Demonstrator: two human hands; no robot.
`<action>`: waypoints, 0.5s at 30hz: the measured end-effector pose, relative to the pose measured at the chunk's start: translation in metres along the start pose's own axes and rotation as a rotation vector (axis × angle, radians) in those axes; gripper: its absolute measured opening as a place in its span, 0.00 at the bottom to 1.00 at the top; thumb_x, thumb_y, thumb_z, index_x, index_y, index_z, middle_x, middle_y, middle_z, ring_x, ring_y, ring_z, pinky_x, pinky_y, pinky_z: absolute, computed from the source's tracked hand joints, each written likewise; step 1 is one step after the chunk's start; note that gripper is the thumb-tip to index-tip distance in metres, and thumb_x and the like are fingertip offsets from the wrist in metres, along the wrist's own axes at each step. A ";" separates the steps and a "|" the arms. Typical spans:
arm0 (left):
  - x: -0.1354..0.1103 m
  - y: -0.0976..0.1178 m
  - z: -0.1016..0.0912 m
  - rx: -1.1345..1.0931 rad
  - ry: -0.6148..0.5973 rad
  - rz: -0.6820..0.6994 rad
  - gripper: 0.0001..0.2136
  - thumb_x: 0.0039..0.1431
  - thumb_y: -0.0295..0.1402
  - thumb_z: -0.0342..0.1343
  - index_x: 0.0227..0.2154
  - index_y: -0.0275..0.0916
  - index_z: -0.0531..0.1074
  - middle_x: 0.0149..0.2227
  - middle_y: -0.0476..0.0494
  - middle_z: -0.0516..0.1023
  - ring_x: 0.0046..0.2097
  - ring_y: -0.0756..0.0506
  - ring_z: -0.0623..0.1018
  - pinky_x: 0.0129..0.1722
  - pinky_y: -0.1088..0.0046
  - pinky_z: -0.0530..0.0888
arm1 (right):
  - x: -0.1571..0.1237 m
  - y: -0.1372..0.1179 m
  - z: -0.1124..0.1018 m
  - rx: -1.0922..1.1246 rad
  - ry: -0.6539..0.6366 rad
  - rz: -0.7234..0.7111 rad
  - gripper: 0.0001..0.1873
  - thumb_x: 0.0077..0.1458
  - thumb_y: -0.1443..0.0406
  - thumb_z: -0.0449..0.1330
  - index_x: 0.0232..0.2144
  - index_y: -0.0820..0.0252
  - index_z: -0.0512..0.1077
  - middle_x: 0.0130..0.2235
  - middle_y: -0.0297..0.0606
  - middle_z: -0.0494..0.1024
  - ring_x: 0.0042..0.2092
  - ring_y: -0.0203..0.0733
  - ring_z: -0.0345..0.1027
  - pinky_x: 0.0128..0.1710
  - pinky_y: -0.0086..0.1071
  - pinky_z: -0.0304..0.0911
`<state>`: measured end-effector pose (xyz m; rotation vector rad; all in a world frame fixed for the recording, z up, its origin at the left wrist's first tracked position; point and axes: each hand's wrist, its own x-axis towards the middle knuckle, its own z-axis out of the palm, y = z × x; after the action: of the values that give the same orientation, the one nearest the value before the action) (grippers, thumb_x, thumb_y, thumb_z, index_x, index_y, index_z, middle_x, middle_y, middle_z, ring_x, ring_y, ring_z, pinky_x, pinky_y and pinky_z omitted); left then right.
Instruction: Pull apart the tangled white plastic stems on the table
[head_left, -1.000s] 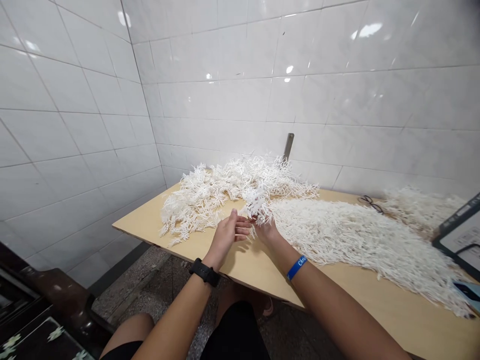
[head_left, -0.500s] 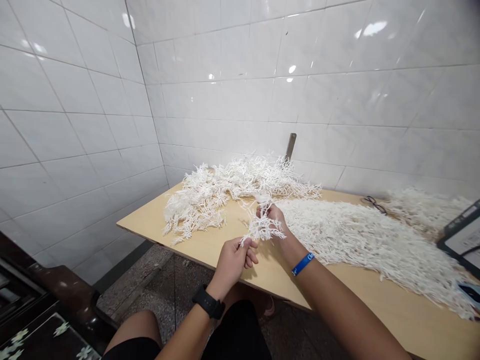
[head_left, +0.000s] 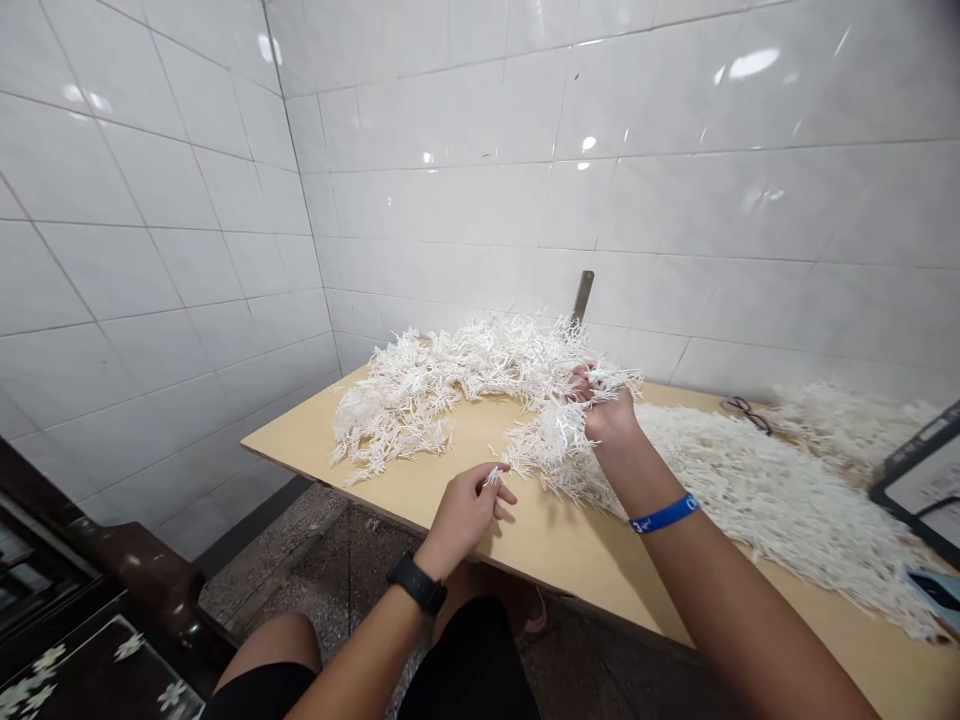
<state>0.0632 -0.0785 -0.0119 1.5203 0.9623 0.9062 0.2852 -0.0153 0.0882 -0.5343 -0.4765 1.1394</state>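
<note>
White sprig (head_left: 492, 477) pinched between left fingers (head_left: 507, 494), white tangle (head_left: 559, 434) clamped within right fingers (head_left: 582, 372).

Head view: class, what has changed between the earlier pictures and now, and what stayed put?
The bare right hand has moved rightward and away from the person, carrying a white, branching clump. The left hand, earlier pinching that clump's near end, is now apart from it, a small white sprig between thumb and fingers. The grey metal strip and dark-framed glasses stayed put.

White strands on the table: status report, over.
Left hand: pinching small white sprig. Right hand: among tangled white strands, grip unclear. Metal strip standing behind them.
</note>
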 end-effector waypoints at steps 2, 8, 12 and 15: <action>0.020 0.007 -0.001 0.066 -0.009 -0.034 0.18 0.61 0.32 0.48 0.51 0.33 0.69 0.36 0.37 0.80 0.28 0.49 0.76 0.29 0.72 0.72 | -0.007 0.000 0.004 0.024 0.002 0.009 0.10 0.51 0.74 0.49 0.21 0.59 0.58 0.18 0.27 0.59 0.15 0.27 0.45 0.12 0.19 0.44; 0.046 0.026 0.007 0.233 0.021 0.259 0.21 0.53 0.35 0.59 0.51 0.38 0.71 0.60 0.33 0.67 0.62 0.37 0.65 0.59 0.61 0.63 | -0.026 -0.001 0.002 -0.014 0.033 -0.014 0.13 0.53 0.71 0.51 0.18 0.58 0.56 0.16 0.25 0.55 0.14 0.27 0.43 0.12 0.20 0.45; 0.025 0.040 0.023 -0.087 -0.112 0.157 0.24 0.63 0.50 0.42 0.41 0.35 0.73 0.44 0.34 0.78 0.42 0.42 0.78 0.39 0.67 0.75 | -0.051 0.007 -0.002 -0.028 0.006 -0.009 0.13 0.52 0.69 0.53 0.19 0.58 0.56 0.16 0.25 0.53 0.14 0.28 0.43 0.12 0.21 0.46; 0.010 0.045 0.032 -0.109 -0.124 0.145 0.22 0.59 0.52 0.47 0.30 0.35 0.71 0.31 0.42 0.76 0.31 0.47 0.75 0.28 0.74 0.72 | -0.066 0.020 -0.005 -0.052 -0.035 0.021 0.11 0.51 0.67 0.53 0.19 0.57 0.57 0.15 0.24 0.52 0.14 0.29 0.44 0.12 0.22 0.46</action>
<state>0.1017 -0.0857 0.0289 1.5484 0.7099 0.9400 0.2513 -0.0710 0.0660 -0.5664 -0.5326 1.1609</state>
